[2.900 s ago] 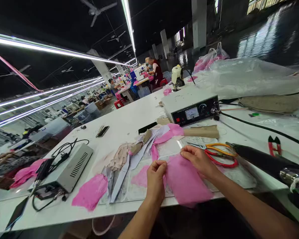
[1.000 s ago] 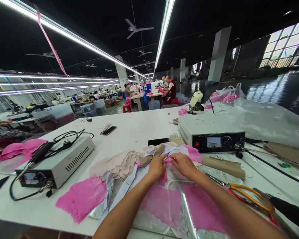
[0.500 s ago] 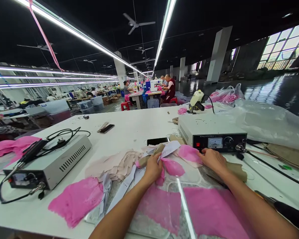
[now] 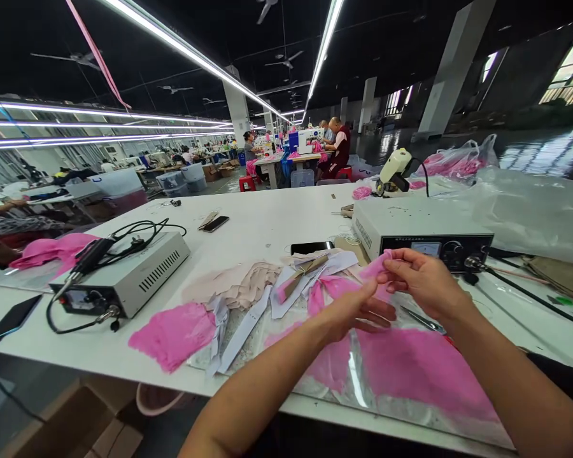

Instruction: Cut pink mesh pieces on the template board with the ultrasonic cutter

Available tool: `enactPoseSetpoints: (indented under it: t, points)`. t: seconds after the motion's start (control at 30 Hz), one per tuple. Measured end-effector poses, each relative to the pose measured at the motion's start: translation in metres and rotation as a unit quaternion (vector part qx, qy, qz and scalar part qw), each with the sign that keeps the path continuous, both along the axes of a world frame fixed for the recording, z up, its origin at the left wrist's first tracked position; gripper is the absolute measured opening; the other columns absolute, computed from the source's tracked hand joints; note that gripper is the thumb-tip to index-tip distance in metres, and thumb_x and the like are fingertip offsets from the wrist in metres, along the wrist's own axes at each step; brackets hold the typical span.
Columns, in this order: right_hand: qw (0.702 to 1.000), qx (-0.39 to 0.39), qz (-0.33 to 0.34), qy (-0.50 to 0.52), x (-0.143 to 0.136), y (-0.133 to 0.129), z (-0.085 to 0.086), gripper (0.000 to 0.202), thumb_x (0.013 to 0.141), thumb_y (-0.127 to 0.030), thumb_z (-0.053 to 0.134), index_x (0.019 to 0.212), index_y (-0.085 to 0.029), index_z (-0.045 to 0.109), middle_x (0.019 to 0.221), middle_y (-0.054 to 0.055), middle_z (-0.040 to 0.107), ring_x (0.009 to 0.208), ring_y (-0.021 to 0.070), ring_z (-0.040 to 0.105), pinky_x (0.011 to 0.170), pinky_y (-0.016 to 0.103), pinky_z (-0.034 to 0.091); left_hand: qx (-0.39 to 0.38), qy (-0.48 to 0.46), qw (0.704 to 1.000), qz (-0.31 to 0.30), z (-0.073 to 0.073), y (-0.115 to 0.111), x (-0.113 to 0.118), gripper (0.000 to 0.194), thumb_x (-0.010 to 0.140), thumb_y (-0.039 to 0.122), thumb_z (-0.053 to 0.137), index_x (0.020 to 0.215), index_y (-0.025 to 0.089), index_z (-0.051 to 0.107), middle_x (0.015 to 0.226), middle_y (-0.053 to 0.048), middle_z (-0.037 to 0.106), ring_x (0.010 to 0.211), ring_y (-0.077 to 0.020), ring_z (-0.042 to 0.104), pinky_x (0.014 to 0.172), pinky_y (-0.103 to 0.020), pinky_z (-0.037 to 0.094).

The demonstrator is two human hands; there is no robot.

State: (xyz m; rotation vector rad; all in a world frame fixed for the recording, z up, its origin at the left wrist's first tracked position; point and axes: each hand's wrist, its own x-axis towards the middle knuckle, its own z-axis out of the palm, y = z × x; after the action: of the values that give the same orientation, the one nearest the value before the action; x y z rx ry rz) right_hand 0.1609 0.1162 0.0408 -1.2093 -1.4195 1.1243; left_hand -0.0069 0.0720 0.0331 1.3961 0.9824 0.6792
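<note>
Between thumb and fingers, my right hand (image 4: 417,280) pinches a small pink fabric piece (image 4: 379,266), lifted above the work mat. My left hand (image 4: 356,312) is beside it with fingers spread, its thumb near the lower edge of the piece; whether it touches is unclear. Under my hands lie larger pink pieces (image 4: 420,362) beneath a clear sheet. To the left are pale beige layers (image 4: 243,284), white strips (image 4: 248,326), another pink piece (image 4: 174,334) and a tan bundle (image 4: 303,277). Scissors (image 4: 423,320) lie below my right hand.
Grey control boxes stand left (image 4: 124,270) and right (image 4: 420,222). Two phones (image 4: 312,247) (image 4: 216,224) lie on the white table (image 4: 267,216). A plastic bag (image 4: 535,203) sits back right. People (image 4: 339,149) work at machines beyond. A carton (image 4: 71,413) is below the table.
My left hand has left the tan bundle and moved right, its fingers opening. My right hand has raised the pink piece. The scissors now show, and the view has shifted.
</note>
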Motion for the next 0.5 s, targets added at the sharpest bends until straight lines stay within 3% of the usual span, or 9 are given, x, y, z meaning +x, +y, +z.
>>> enactPoseSetpoints:
  t: [0.07,0.13,0.23,0.3,0.37,0.4,0.47,0.5]
  points:
    - [0.999,-0.014,0.016,0.037,-0.013,-0.029,0.004,0.045,0.085,-0.049,0.064,0.116,-0.017,0.054,0.073,0.001,0.065,0.059,0.0148,0.062,0.056,0.029,0.054,-0.08,-0.144,0.986,0.016,0.007,-0.017,0.004,0.069,0.085,0.072,0.031,0.086,0.015,0.069,0.092,-0.012,0.069,0.085,-0.0227,0.066,0.073,-0.035,0.053]
    - [0.997,-0.025,0.033,0.069,-0.028,-0.063,0.004,0.059,0.078,-0.055,0.068,0.122,-0.019,0.049,0.068,0.001,0.066,0.061,0.0191,0.065,0.057,0.031,0.055,-0.109,-0.259,0.953,0.114,0.01,-0.034,0.001,0.055,0.074,0.069,0.058,0.08,0.015,0.067,0.081,-0.007,0.065,0.076,-0.0188,0.062,0.071,-0.033,0.052]
    - [0.992,-0.042,0.063,0.097,-0.05,-0.113,-0.007,0.068,0.077,-0.062,0.064,0.126,-0.019,0.045,0.067,0.002,0.067,0.062,0.0212,0.067,0.054,0.032,0.055,-0.076,-0.263,0.94,0.202,0.012,-0.058,-0.017,0.043,0.061,0.056,0.077,0.067,0.017,0.06,0.062,0.002,0.055,0.056,-0.0093,0.047,0.059,-0.023,0.044]
    - [0.989,-0.053,0.085,0.104,-0.059,-0.137,-0.017,0.067,0.078,-0.062,0.062,0.126,-0.019,0.045,0.069,0.002,0.068,0.056,0.0201,0.066,0.047,0.03,0.052,-0.051,-0.235,0.943,0.228,0.013,-0.072,-0.034,0.041,0.064,0.053,0.077,0.064,0.017,0.058,0.058,0.004,0.053,0.054,-0.0081,0.043,0.055,-0.021,0.039]
    - [0.989,-0.054,0.095,0.105,-0.058,-0.152,-0.023,0.059,0.083,-0.061,0.056,0.124,-0.019,0.049,0.068,0.002,0.067,0.049,0.0171,0.061,0.044,0.029,0.05,-0.037,-0.193,0.955,0.222,0.018,-0.086,-0.051,0.036,0.065,0.046,0.079,0.064,0.015,0.061,0.058,0.003,0.053,0.055,-0.0087,0.043,0.055,-0.021,0.037]
    - [0.989,-0.047,0.094,0.105,-0.054,-0.156,-0.024,0.055,0.086,-0.059,0.054,0.123,-0.019,0.05,0.074,0.004,0.068,0.055,0.0171,0.063,0.05,0.031,0.053,-0.034,-0.153,0.968,0.198,0.021,-0.093,-0.057,0.034,0.065,0.043,0.08,0.063,0.014,0.063,0.058,0.002,0.053,0.054,-0.0083,0.04,0.051,-0.02,0.032]
    - [0.989,-0.025,0.1,0.109,-0.046,-0.159,-0.023,0.051,0.087,-0.055,0.055,0.125,-0.021,0.052,0.102,0.01,0.068,0.084,0.02,0.067,0.076,0.036,0.056,-0.028,0.0,0.997,0.074,0.028,-0.107,-0.066,0.033,0.071,0.042,0.074,0.06,0.014,0.061,0.055,0.003,0.046,0.052,-0.0076,0.033,0.048,-0.021,0.025]
    - [0.987,-0.017,0.118,0.109,-0.043,-0.16,-0.021,0.053,0.084,-0.052,0.061,0.127,-0.022,0.052,0.117,0.011,0.064,0.101,0.0219,0.063,0.09,0.038,0.051,-0.039,0.055,0.998,0.002,0.032,-0.114,-0.068,0.032,0.075,0.041,0.069,0.059,0.015,0.059,0.054,0.004,0.043,0.051,-0.0077,0.031,0.047,-0.021,0.023]
